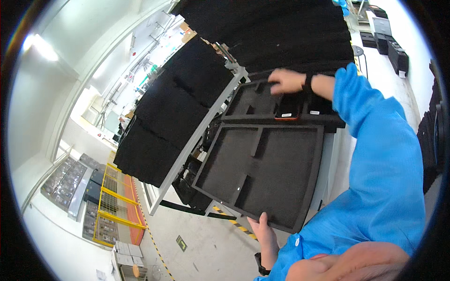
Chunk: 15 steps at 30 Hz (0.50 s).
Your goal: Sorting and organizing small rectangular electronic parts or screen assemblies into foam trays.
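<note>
My left hand (264, 230) grips the near edge of a black foam tray (281, 164) with several empty recessed compartments. A second black foam tray (248, 100) lies beyond it on a grey metal rack. My right hand (287, 80), with a blue sleeve and a dark wristband, reaches over this far tray with its fingers curled toward a compartment wall. Whether it holds anything is hidden. Just below that hand, a flat black device with a red edge (288, 110) sits in a compartment, and another dark device (319, 107) sits beside it.
Stacks of black foam sheets (173, 107) fill the grey metal rack (197, 140) to the left and above. Yellow safety fencing (115, 206) and grey cabinets stand on the floor at lower left. Black boxes (396, 54) sit on a surface at upper right.
</note>
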Tool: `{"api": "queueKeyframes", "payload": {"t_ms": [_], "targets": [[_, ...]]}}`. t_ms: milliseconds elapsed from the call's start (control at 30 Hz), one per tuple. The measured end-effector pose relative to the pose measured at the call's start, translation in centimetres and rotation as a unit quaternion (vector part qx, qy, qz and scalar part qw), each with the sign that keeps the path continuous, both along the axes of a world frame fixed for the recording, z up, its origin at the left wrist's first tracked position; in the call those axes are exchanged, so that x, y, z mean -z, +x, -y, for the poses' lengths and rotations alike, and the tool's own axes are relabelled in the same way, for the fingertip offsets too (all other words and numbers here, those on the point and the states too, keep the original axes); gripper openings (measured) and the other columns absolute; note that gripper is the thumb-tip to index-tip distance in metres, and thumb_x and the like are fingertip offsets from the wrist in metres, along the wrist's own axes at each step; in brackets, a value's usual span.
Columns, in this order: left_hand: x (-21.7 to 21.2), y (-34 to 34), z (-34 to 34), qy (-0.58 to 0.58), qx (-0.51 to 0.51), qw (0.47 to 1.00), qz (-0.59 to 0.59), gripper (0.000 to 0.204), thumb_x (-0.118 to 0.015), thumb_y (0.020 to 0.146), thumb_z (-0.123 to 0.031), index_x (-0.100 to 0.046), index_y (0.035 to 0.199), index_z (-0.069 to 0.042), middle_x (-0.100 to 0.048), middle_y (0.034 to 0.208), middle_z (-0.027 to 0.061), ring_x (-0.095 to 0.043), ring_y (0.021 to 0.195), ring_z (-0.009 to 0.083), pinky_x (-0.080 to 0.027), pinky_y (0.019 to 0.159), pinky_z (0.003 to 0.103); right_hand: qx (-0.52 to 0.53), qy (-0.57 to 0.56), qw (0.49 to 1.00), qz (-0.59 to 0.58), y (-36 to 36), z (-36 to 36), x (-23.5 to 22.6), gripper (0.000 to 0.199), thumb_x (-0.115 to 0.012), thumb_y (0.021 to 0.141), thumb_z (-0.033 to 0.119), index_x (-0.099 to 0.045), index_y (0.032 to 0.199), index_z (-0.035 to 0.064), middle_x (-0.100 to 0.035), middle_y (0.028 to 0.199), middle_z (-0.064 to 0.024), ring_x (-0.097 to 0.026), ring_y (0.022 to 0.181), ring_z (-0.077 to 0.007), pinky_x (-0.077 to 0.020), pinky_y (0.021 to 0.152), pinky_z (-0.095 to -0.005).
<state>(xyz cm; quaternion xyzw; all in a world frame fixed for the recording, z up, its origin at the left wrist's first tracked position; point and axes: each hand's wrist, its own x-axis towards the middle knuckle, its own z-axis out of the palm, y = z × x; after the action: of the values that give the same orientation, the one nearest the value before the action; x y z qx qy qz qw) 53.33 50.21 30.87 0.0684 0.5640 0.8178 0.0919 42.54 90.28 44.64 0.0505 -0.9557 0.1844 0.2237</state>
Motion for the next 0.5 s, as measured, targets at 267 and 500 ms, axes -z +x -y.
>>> {"api": "queueKeyframes", "payload": {"t_ms": [267, 500], "targets": [[0.5, -0.3, 0.0, -0.003, -0.009, 1.0, -0.012, 0.053, -0.048, 0.072, 0.0, -0.027, 0.12, 0.003, -0.038, 0.118, 0.0146, -0.041, 0.104, 0.0236, -0.03, 0.091, 0.034, 0.01, 0.192, 0.978, 0.085, 1.5, 1.2, 6.9, 0.032, -0.041, 0.083, 0.028, -0.049, 0.106, 0.0081, -0.04, 0.119, -0.0145, -0.036, 0.112, -0.0273, -0.0339, 0.085, -0.0495], [0.6, -0.7, 0.4, 0.039, -0.07, 0.997, 0.002, 0.052, -0.048, 0.067, -0.003, -0.033, 0.116, 0.004, -0.043, 0.112, 0.0147, -0.045, 0.098, 0.0253, -0.036, 0.085, 0.034, -0.078, 0.017, 0.991, 0.108, 5.5, 3.6, 2.9, 0.049, -0.046, 0.081, 0.031, -0.041, 0.111, -0.0071, -0.039, 0.118, -0.0219, -0.037, 0.111, -0.0313, -0.0302, 0.093, -0.0346]]}}
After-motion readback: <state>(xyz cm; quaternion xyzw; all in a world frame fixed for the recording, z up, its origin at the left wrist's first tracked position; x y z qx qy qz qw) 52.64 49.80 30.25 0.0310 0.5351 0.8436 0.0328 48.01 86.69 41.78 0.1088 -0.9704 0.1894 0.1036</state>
